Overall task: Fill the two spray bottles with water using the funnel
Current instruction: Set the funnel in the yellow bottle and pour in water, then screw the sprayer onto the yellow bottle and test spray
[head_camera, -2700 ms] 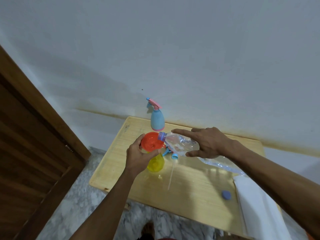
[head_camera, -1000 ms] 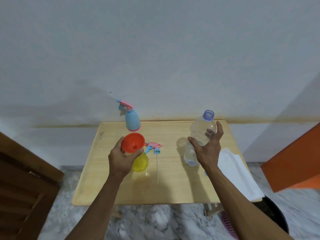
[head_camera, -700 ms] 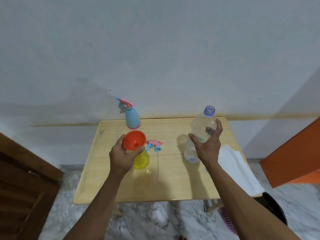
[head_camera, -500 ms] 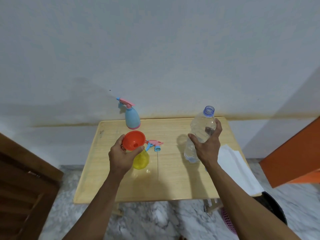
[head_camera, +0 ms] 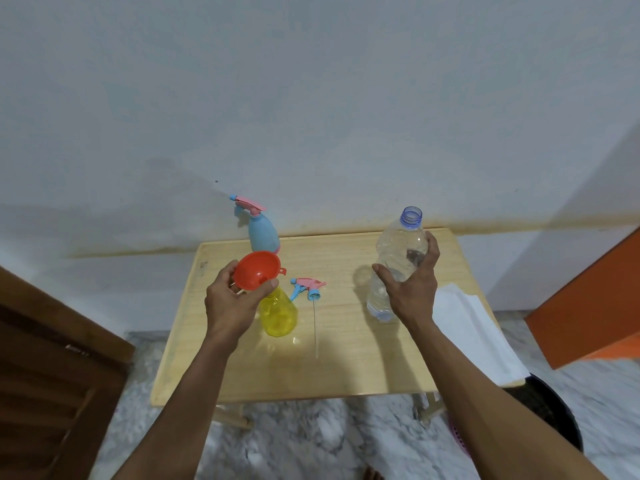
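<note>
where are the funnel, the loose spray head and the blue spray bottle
funnel (head_camera: 257, 270): head view, inside of the orange cone.
loose spray head (head_camera: 310, 285): head view, pink top of the trigger.
blue spray bottle (head_camera: 263, 235): head view, middle of the blue body.

Left hand (head_camera: 230, 303) holds the red funnel (head_camera: 257, 270) over the yellow bottle (head_camera: 278, 313) — right hand (head_camera: 412, 289) grips the clear bottle (head_camera: 398, 258).

Funnel (head_camera: 257, 270) on open bottle (head_camera: 278, 315); water bottle (head_camera: 394, 268) right.
</note>
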The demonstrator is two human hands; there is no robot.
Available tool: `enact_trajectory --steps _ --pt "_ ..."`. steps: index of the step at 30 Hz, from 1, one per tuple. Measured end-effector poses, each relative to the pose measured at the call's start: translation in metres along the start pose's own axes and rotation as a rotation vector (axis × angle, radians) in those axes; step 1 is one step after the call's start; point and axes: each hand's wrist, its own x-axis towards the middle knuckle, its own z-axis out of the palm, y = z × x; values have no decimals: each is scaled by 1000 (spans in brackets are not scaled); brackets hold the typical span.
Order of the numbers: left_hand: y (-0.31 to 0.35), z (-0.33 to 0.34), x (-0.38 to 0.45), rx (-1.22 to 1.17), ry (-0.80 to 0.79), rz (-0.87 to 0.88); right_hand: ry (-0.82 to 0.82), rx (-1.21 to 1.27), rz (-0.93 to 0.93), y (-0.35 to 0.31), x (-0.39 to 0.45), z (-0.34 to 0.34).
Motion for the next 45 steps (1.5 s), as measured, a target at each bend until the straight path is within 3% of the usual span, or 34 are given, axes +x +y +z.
enact_trajectory --steps 12,18,21,24,35,39,45 --pt "15 6 -8 -31 69 -2 -31 20 -11 1 1 -4" --pt "55 21 -14 -101 37 122 -36 19 -5 4 3 -4" --pt "75 45 -16 119 -64 265 -44 23 -7 6 4 -3" --pt "78 80 -16 359 -184 300 -51 25 -5 7 5 -4" --pt "-1 179 -10 1249 -561 392 -66 -16 -53 21 12 -4" --pt "-20 202 -6 1405 -626 359 -86 -25 -86 26 15 -6" --pt "-35 219 -6 1441 -658 323 -97 -19 -76 32 17 -5"
